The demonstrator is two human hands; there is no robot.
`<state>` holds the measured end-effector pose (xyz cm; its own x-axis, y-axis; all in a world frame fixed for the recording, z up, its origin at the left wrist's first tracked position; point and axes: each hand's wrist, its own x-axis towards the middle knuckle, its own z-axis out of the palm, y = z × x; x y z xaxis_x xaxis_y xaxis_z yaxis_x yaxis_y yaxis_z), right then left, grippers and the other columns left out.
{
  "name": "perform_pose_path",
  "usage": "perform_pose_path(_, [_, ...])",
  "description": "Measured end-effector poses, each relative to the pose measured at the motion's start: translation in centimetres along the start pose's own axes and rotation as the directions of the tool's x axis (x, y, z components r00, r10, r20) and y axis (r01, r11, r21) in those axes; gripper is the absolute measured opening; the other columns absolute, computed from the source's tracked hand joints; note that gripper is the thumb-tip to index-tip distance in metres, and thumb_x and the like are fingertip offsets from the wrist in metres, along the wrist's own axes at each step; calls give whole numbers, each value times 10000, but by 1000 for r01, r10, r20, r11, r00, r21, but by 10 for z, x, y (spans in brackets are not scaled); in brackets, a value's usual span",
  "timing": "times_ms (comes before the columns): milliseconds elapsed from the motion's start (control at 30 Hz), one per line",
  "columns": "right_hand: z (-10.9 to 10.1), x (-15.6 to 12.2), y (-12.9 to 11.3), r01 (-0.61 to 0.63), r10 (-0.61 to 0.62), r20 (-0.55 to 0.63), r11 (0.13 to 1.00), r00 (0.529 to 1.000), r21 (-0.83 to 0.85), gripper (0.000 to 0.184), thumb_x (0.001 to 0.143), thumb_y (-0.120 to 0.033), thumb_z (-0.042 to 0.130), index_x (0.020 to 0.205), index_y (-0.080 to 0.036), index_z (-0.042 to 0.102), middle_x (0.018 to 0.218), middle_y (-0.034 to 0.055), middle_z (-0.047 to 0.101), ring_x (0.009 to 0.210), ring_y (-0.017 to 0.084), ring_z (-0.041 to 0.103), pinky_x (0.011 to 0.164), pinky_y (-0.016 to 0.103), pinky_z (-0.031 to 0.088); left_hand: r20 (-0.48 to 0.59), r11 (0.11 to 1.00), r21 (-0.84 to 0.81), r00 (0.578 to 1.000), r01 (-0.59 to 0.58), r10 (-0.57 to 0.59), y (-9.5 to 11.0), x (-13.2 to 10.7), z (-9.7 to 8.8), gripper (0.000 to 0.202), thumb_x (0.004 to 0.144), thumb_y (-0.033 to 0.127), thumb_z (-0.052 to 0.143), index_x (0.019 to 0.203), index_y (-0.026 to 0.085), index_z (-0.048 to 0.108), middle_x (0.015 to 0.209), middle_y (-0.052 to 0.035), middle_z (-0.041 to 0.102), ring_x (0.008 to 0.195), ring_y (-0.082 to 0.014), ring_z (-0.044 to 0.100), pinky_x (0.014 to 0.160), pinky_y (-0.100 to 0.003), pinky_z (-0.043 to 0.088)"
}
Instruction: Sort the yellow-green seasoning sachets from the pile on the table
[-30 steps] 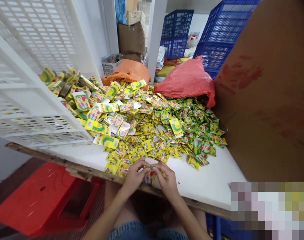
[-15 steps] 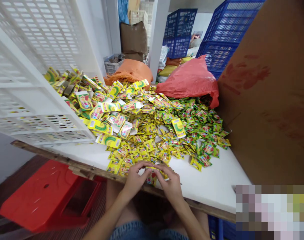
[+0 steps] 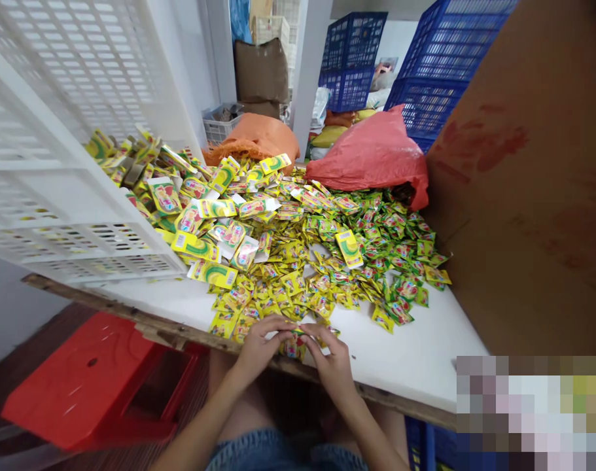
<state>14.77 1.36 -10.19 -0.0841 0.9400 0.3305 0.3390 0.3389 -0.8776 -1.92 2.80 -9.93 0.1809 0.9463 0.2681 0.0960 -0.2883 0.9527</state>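
Both my hands meet at the table's front edge around one small yellow printed box [image 3: 293,348]. My left hand [image 3: 262,343] pinches its upper left side between thumb and fingers. Its upper right side is pinched by my right hand [image 3: 331,353]. The box's top end is partly hidden under the fingertips. Just beyond the hands spreads a heap of small yellow sachets [image 3: 282,288], some touching my left hand. Green sachets [image 3: 400,288] lie farther right. Several flattened or open-ended yellow boxes [image 3: 212,275] are piled at the left.
A white plastic crate [image 3: 57,190] lies tipped at the left, boxes spilling from it. Orange [image 3: 263,134] and red sacks [image 3: 371,154] stand behind the heap. A large cardboard box [image 3: 523,196] walls the right. A red stool [image 3: 82,386] is below left; blue crates [image 3: 354,59] stack behind.
My hands and the box have shifted very slightly left. Both hands keep their pinch on the box, and the heap looks the same.
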Motion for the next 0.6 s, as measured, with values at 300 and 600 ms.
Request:
perform_pose_path(300, [4, -6, 11, 2, -2, -64, 1000, 998, -6, 214, 820, -261, 533, 992, -239, 657, 1000, 50, 665, 952, 207, 598, 879, 379, 445, -113, 982, -115, 980, 152, -165, -3, -3, 13, 257, 749, 273, 606, 991, 207, 659, 1003, -60, 671, 926, -195, 603, 842, -312, 461])
perform_pose_path(600, [-50, -4, -28, -118, 99, -144, 984, 985, -133, 280, 822, -367, 463, 926, -211, 670, 950, 57, 676, 882, 209, 618, 755, 303, 507, -66, 967, 256, 998, 8, 9, 16, 20, -6, 393, 781, 322, 555, 1158, 213, 532, 1158, -81, 574, 1047, -213, 534, 907, -349, 411])
